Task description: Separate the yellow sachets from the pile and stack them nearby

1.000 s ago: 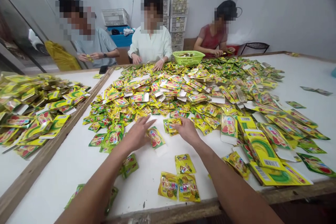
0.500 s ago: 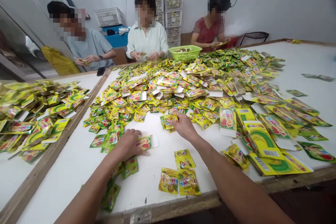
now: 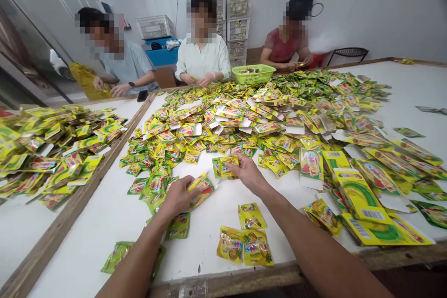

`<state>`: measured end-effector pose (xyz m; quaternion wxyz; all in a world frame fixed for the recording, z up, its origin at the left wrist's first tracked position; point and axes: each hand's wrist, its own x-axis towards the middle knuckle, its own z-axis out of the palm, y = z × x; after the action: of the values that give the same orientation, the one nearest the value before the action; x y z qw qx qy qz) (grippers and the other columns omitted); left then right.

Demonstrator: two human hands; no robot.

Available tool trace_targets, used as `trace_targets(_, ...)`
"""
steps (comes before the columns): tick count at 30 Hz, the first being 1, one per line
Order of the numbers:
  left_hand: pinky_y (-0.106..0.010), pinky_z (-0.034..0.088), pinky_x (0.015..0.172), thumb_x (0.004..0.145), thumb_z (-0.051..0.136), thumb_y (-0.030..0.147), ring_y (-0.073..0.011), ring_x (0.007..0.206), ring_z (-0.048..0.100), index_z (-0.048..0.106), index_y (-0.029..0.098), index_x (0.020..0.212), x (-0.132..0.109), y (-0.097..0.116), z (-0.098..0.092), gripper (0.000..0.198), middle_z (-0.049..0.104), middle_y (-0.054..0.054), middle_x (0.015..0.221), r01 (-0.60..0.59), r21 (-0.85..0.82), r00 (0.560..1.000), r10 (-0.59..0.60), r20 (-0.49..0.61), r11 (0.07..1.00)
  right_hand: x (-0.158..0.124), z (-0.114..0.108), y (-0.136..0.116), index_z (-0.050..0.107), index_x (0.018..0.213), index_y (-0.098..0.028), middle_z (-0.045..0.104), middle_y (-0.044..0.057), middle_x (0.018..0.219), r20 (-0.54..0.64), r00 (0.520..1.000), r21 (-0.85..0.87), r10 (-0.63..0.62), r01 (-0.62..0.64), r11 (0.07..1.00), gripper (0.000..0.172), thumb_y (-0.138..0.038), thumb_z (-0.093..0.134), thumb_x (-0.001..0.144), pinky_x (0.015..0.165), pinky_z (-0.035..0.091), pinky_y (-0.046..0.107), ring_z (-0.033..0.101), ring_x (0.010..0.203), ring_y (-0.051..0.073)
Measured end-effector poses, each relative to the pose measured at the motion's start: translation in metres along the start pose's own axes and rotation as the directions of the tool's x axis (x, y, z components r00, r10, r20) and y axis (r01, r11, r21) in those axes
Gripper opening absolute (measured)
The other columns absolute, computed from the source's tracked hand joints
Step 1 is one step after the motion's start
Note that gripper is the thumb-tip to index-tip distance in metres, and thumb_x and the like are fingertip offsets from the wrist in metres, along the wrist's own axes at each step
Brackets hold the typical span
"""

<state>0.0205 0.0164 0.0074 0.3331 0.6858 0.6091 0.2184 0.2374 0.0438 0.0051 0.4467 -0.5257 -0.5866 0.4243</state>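
My left hand (image 3: 179,196) is closed around a small yellow-and-green cardboard box (image 3: 205,191), tilted up off the white table with its flap end pointing right. Just beyond it, my right hand (image 3: 248,173) pinches yellow candy packets (image 3: 220,168); their exact number is hidden by the fingers. The box and those packets are close together but apart. Near the front edge lie three yellow packets with pineapple prints (image 3: 258,247). Green packets (image 3: 158,185) are spread beside and under my left forearm, partly covered by it.
A large heap of packets and boxes (image 3: 237,114) covers the middle. Flat boxes (image 3: 365,195) lie at right. Left of a wooden divider (image 3: 117,163) is another pile (image 3: 66,144). Three people sit across the table, near a green basket (image 3: 253,74) and a phone (image 3: 142,96).
My left hand has picked the box up from the table and tilted it toward the right hand. The right hand keeps its packets. The whole view has shifted slightly.
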Motion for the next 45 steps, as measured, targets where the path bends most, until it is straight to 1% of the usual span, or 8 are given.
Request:
trace_targets(3,-0.023,0.034,0.052,0.066,0.065,0.054,-0.0128,0.055,0.051,0.056,0.016,0.073,0.002,-0.001,0.006,0.039,0.059,0.0,0.063,0.023,-0.394,1.0,-0.017,0.021,0.919,-0.002,-0.001,-0.004,0.061,0.092,-0.02,0.051,-0.004,0.06,0.068,0.998,-0.08,0.006,-0.001,0.997,0.03,-0.041,0.057,0.072,0.052,0.035,0.024,0.044,0.054,0.012)
trace_targets(6,-0.022,0.036,0.05,0.062,0.069,0.052,-0.0121,0.052,0.051,0.057,0.015,0.073,0.004,0.0,0.013,0.041,0.059,0.0,0.062,0.056,-0.53,0.998,-0.063,0.005,0.846,-0.003,-0.005,-0.007,0.06,0.089,-0.02,0.051,-0.004,0.06,0.14,0.99,-0.176,-0.009,0.034,0.984,0.025,-0.039,0.056,0.073,0.053,0.034,0.024,0.044,0.055,0.012)
trace_targets(11,-0.021,0.035,0.048,0.063,0.072,0.047,-0.0097,0.05,0.048,0.056,0.015,0.073,0.002,0.001,0.017,0.036,0.058,0.002,0.06,0.053,-0.537,0.999,-0.046,0.026,0.842,-0.003,-0.009,-0.009,0.062,0.081,-0.02,0.055,-0.002,0.066,0.275,0.961,-0.263,0.011,0.064,0.963,0.018,-0.036,0.056,0.074,0.059,0.037,0.025,0.049,0.062,0.014)
trace_targets(17,-0.019,0.035,0.047,0.063,0.073,0.042,-0.0088,0.052,0.05,0.059,0.015,0.075,0.0,0.004,0.015,0.032,0.062,0.001,0.065,0.034,-0.556,0.996,0.021,0.092,0.83,-0.004,0.003,-0.011,0.065,0.08,-0.02,0.061,0.002,0.08,0.076,0.991,-0.275,-0.108,0.125,0.953,0.013,-0.027,0.059,0.07,0.069,0.04,0.027,0.055,0.074,0.016)
trace_targets(30,-0.026,0.049,0.062,0.053,0.082,0.034,-0.0153,0.061,0.064,0.067,0.012,0.085,0.0,0.016,0.009,0.042,0.072,-0.006,0.076,0.194,-0.845,0.981,-0.12,0.155,0.497,-0.01,0.014,-0.015,0.057,0.066,-0.02,0.059,0.0,0.068,0.005,1.0,-0.172,-0.022,0.022,0.985,0.022,-0.04,0.066,0.065,0.062,0.042,0.026,0.055,0.066,0.015)
trace_targets(35,-0.027,0.05,0.064,0.053,0.082,0.034,-0.0171,0.066,0.066,0.068,0.014,0.085,-0.001,0.015,0.007,0.04,0.073,-0.005,0.079,0.17,-0.846,0.985,-0.111,0.132,0.506,-0.01,0.014,-0.015,0.063,0.067,-0.018,0.062,0.001,0.068,0.109,0.992,-0.029,0.07,-0.067,0.997,0.027,-0.045,0.066,0.065,0.064,0.042,0.028,0.055,0.066,0.015)
trace_targets(40,-0.025,0.049,0.065,0.055,0.081,0.033,-0.0155,0.066,0.065,0.071,0.016,0.084,-0.001,0.012,0.008,0.035,0.073,-0.003,0.079,0.12,-0.833,0.992,-0.09,0.085,0.539,-0.013,0.018,-0.016,0.068,0.062,-0.021,0.063,0.003,0.075,0.028,1.0,-0.198,0.014,-0.008,0.98,0.018,-0.039,0.067,0.064,0.079,0.04,0.032,0.055,0.084,0.02)
trace_targets(45,-0.026,0.049,0.065,0.06,0.078,0.036,-0.0159,0.067,0.064,0.071,0.015,0.084,0.0,0.009,0.01,0.033,0.072,-0.005,0.079,0.11,-0.813,0.994,-0.073,0.083,0.573,-0.013,0.02,-0.012,0.072,0.062,-0.022,0.063,0.003,0.07,0.156,0.988,-0.158,0.019,0.006,0.987,0.022,-0.038,0.06,0.072,0.082,0.04,0.033,0.056,0.087,0.022)
